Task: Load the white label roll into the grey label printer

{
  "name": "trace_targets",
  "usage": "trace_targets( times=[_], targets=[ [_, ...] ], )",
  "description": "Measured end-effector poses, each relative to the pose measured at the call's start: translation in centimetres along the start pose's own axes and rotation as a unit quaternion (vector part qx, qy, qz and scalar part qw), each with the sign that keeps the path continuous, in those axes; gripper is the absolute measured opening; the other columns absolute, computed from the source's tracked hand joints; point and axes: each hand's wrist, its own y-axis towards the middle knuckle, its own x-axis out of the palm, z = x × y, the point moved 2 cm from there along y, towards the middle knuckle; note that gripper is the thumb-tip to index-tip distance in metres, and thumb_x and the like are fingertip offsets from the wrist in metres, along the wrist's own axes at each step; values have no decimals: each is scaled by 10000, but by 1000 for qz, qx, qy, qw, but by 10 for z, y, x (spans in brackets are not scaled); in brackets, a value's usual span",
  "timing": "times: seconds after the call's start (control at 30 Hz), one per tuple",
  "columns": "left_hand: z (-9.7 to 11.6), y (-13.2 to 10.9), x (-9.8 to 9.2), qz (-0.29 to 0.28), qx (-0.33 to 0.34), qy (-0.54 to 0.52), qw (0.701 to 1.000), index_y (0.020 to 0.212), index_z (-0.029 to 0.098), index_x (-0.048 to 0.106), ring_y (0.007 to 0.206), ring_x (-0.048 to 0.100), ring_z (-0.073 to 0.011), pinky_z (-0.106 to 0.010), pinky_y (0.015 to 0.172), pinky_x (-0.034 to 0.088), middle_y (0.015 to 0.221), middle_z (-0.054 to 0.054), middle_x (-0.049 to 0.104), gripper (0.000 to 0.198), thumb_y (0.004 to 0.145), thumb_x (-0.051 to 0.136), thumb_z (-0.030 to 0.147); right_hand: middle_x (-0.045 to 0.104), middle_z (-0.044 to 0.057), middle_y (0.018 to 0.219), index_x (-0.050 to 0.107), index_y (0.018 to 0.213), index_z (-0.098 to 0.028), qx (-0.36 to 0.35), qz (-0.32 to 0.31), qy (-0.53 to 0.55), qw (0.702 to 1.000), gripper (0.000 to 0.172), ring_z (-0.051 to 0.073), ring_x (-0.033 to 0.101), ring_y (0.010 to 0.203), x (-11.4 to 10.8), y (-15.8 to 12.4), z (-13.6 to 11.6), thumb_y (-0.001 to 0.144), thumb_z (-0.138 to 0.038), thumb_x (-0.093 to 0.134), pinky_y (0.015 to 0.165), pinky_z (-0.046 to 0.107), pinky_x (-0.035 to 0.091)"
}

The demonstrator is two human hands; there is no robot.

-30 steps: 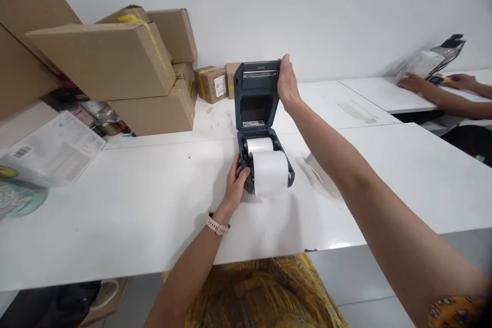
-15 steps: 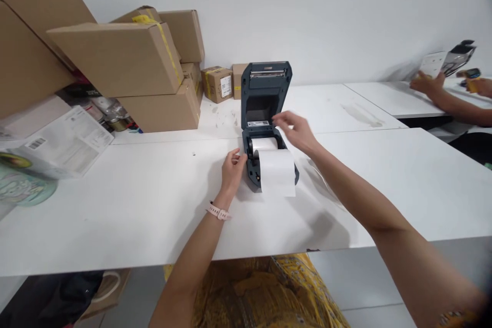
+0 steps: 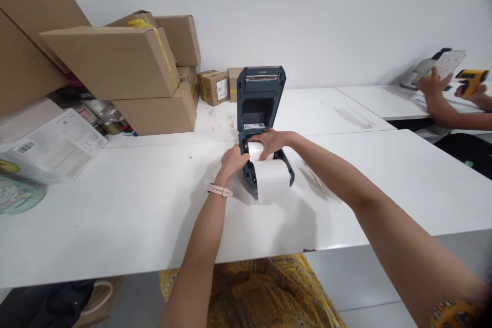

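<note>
A dark label printer (image 3: 258,100) stands on the white table with its lid raised. Inside its bay sits a white paper roll (image 3: 254,150), and a white sheet (image 3: 272,180) hangs from it over the printer's front. My right hand (image 3: 269,142) reaches into the bay from the right, thumb and fingers spread across the roll. At the printer's left side, my left hand (image 3: 233,160) is closed at the edge of the bay, its thumb beside the roll holder.
Cardboard boxes (image 3: 111,61) are stacked at the left, beside a white box (image 3: 57,146) and a greenish container (image 3: 23,192). Far right, another person's hands hold a white item (image 3: 449,64) and a yellow-black scanner (image 3: 472,82).
My right hand has moved down and left from beside the lid onto the roll. My left hand has come closer against the printer's side. The other person's scanner is now raised toward the white item.
</note>
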Motion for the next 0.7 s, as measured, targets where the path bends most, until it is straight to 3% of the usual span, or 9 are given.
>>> trace_targets(
  times=[0.1, 0.17, 0.3, 0.4, 0.53, 0.63, 0.7],
  targets=[
    [1, -1, -1, -1, 0, 11, 1000, 1242, 150, 689, 1173, 721, -392, -400, 874, 528, 1241, -206, 774, 422, 851, 594, 278, 644, 137, 1518, 545, 1558, -234, 48, -44, 7, 998, 1016, 466, 592, 1376, -10, -11, -8, 614, -420, 870, 1151, 599, 499],
    [1, -1, -1, -1, 3, 12, 1000, 1256, 158, 685, 1172, 725, -380, -394, 876, 531, 1243, -195, 778, 426, 860, 589, 284, 646, 120, 1511, 548, 1549, -259, 23, -34, 54, 998, 1015, 435, 627, 1333, -23, -26, -12, 601, -393, 885, 1103, 564, 551],
    [-1, -2, 1, 4, 7, 10, 1000, 1254, 171, 683, 1196, 720, -362, -384, 896, 531, 1257, -180, 779, 414, 882, 581, 323, 671, 56, 1473, 545, 1535, -326, -73, 48, 193, 977, 1016, 358, 665, 1298, -55, -73, -9, 597, -393, 932, 1091, 485, 581],
    [-3, -1, 2, 5, 5, 6, 1000, 1242, 175, 689, 1197, 718, -364, -384, 893, 531, 1264, -183, 776, 411, 871, 589, 323, 709, 68, 1400, 466, 1584, -324, -61, 134, 273, 951, 1076, 340, 703, 1224, -68, -107, 11, 628, -434, 947, 1064, 495, 591],
    [-3, 0, 2, 5, 4, -3, 1000, 1223, 183, 693, 1147, 729, -353, -375, 867, 527, 1230, -170, 788, 396, 860, 586, 301, 742, 105, 1278, 559, 1469, -262, 39, 220, 327, 918, 953, 342, 736, 1067, -51, -121, 56, 609, -419, 939, 975, 507, 616],
    [-3, -1, 2, 9, 8, -7, 1000, 1210, 180, 694, 1126, 733, -339, -361, 863, 522, 1216, -164, 793, 387, 855, 580, 285, 693, 143, 1369, 617, 1305, -228, 101, 272, 344, 893, 784, 366, 670, 1211, -18, -109, 88, 573, -332, 877, 1024, 491, 587],
    [-3, -1, 2, 13, 12, -8, 1000, 1204, 177, 695, 1127, 733, -338, -358, 861, 520, 1214, -164, 792, 386, 852, 573, 278, 674, 170, 1392, 605, 1274, -207, 138, 269, 354, 885, 749, 379, 632, 1276, 6, -98, 101, 561, -282, 824, 1062, 507, 563]
  ],
)
